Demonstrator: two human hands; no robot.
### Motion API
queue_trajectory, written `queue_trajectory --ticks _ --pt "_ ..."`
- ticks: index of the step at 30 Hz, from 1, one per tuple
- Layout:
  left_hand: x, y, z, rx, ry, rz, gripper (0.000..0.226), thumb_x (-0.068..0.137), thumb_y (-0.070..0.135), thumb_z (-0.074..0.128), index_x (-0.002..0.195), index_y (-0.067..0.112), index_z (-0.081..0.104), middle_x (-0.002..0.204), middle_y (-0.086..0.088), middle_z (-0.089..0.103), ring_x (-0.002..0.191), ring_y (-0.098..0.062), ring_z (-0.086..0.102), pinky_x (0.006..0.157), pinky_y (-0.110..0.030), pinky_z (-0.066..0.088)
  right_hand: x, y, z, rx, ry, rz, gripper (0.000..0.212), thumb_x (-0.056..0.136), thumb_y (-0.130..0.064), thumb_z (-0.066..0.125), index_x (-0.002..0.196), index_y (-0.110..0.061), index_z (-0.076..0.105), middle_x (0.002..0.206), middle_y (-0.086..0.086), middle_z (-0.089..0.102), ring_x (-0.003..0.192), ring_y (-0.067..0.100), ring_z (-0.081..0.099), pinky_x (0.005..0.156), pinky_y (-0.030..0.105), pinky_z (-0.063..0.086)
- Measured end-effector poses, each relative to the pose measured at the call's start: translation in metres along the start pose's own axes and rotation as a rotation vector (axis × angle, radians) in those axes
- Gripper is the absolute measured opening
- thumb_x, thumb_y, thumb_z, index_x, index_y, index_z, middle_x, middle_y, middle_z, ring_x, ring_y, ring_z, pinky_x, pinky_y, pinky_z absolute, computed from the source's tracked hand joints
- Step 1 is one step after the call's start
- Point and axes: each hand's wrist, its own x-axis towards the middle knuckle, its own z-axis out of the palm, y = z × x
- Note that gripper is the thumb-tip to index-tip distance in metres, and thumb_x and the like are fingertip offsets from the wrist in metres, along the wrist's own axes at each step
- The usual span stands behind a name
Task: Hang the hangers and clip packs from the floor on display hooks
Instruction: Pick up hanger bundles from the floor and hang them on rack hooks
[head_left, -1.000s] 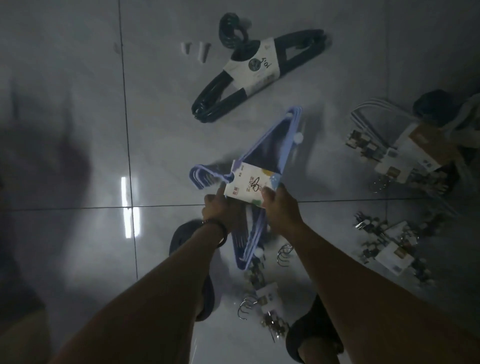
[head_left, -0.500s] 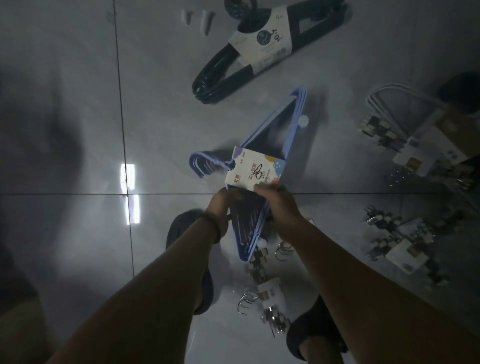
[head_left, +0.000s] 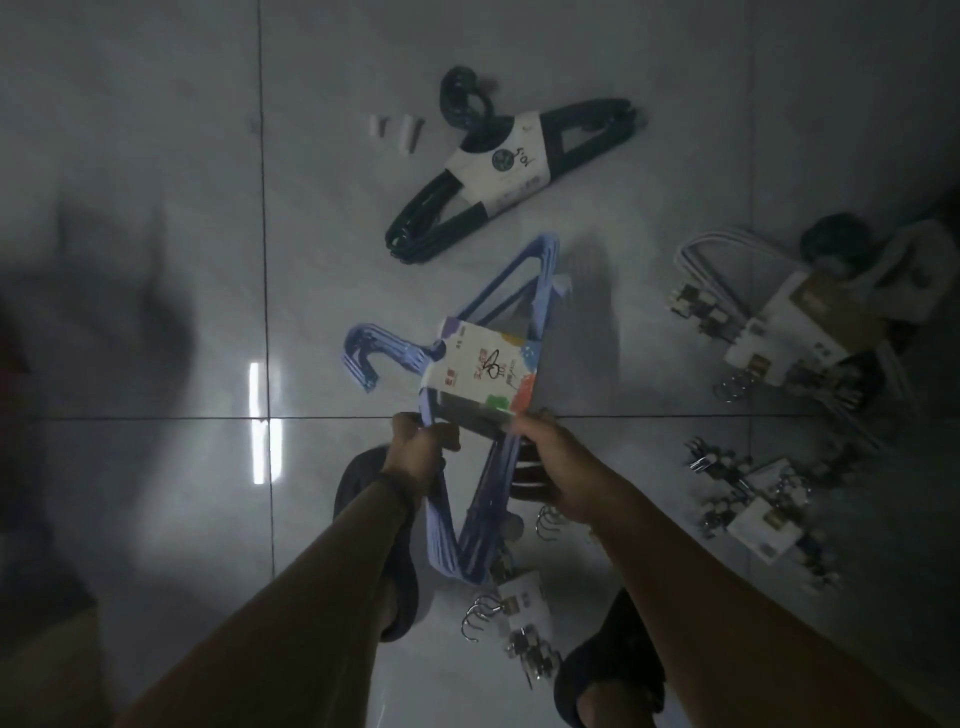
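A bundle of light blue hangers (head_left: 498, 296) with a white paper label (head_left: 480, 371) is lifted off the grey tiled floor, its hooks pointing left. My left hand (head_left: 418, 457) grips the bundle's near bar. My right hand (head_left: 550, 467) grips it just below the label. A dark green hanger pack (head_left: 498, 171) with a white label lies farther off on the floor. Clip packs lie at the right (head_left: 758, 514) and near my feet (head_left: 519, 608). No display hooks are in view.
White clip hangers with a brown card (head_left: 779, 322) lie at the far right beside a dark object (head_left: 836, 241). Two small white pieces (head_left: 397, 130) lie left of the green pack. My sandalled feet (head_left: 608, 670) stand beside the near clip pack.
The blue hanger bundle has come up from the floor and tilted toward me, with both hands shifted lower on it. The camera view has swayed slightly.
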Motion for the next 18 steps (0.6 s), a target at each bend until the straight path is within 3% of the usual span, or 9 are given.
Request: queue_trajectory --ticks 2,4,7,9,11,13,15,18 --pt "-0.022 0.010 -0.002 0.133 0.070 0.095 0.044 0.083 0.006 0.069 0.114 0.009 0.039 0.096 -0.013 0.055 0.075 -0.022 0.050 0.062 -0.036 0.045 -0.025 -0.005 0.001 -0.073 0.021 -0.023 0.024 0.090 -0.025 0.072 0.108 -0.009 0.070 0.096 0.011 0.071 0.083 0.028 0.073 0.076 0.037 0.059" --pt "-0.050 0.026 -0.006 0.272 0.116 0.181 0.055 0.078 0.021 0.073 0.121 0.016 0.037 0.106 -0.012 0.060 0.086 -0.027 0.058 0.078 -0.046 0.056 -0.053 -0.012 -0.003 -0.172 0.160 -0.108 0.030 0.085 -0.024 0.076 0.111 -0.010 0.070 0.095 0.011 0.074 0.082 0.026 0.075 0.071 0.036 0.059" --pt "-0.107 0.062 -0.013 0.439 0.081 0.279 0.086 0.051 0.055 0.070 0.125 0.027 0.036 0.112 -0.007 0.061 0.097 -0.035 0.064 0.088 -0.055 0.058 -0.109 -0.034 -0.024 -0.381 0.456 -0.455 0.063 0.067 -0.036 0.084 0.119 -0.020 0.053 0.110 0.009 0.065 0.092 0.024 0.068 0.067 0.038 0.062" --pt "-0.148 0.088 -0.012 0.558 0.042 0.365 0.093 0.051 0.056 0.074 0.130 0.025 0.035 0.112 -0.004 0.061 0.098 -0.033 0.064 0.088 -0.051 0.058 -0.154 -0.059 -0.047 -0.675 0.558 -0.731 0.082 0.060 -0.040 0.088 0.128 -0.027 0.043 0.123 0.006 0.053 0.110 0.026 0.057 0.078 0.040 0.058" --pt "-0.196 0.116 -0.010 0.709 0.015 0.500 0.087 0.058 0.055 0.073 0.130 0.025 0.034 0.107 0.000 0.062 0.093 -0.028 0.065 0.085 -0.046 0.058 -0.215 -0.094 -0.065 -0.921 0.510 -0.832 0.105 0.054 -0.043 0.093 0.142 -0.034 0.035 0.142 0.007 0.040 0.133 0.031 0.040 0.103 0.051 0.048" --pt "-0.252 0.149 -0.008 0.860 -0.022 0.651 0.081 0.062 0.056 0.071 0.126 0.026 0.033 0.098 0.006 0.061 0.083 -0.020 0.065 0.077 -0.040 0.057 -0.276 -0.128 -0.083 -1.151 0.422 -0.806 0.126 0.052 -0.055 0.094 0.156 -0.039 0.024 0.157 0.001 0.027 0.147 0.030 0.025 0.117 0.051 0.034" --pt "-0.309 0.181 -0.005 0.990 -0.053 0.806 0.080 0.068 0.052 0.076 0.130 0.025 0.033 0.092 0.013 0.057 0.074 -0.013 0.059 0.068 -0.028 0.048 -0.339 -0.153 -0.100 -1.295 0.347 -0.774 0.135 0.049 -0.066 0.091 0.162 -0.037 0.022 0.163 -0.001 0.028 0.151 0.026 0.025 0.121 0.047 0.032" --pt "-0.408 0.231 0.003 1.115 -0.094 1.045 0.076 0.071 0.035 0.083 0.129 0.028 0.034 0.076 0.020 0.050 0.059 -0.001 0.051 0.054 -0.010 0.032 -0.443 -0.171 -0.121 -1.265 0.190 -0.732 0.126 0.051 -0.067 0.092 0.157 -0.036 0.030 0.157 -0.009 0.042 0.142 0.018 0.045 0.114 0.042 0.044"
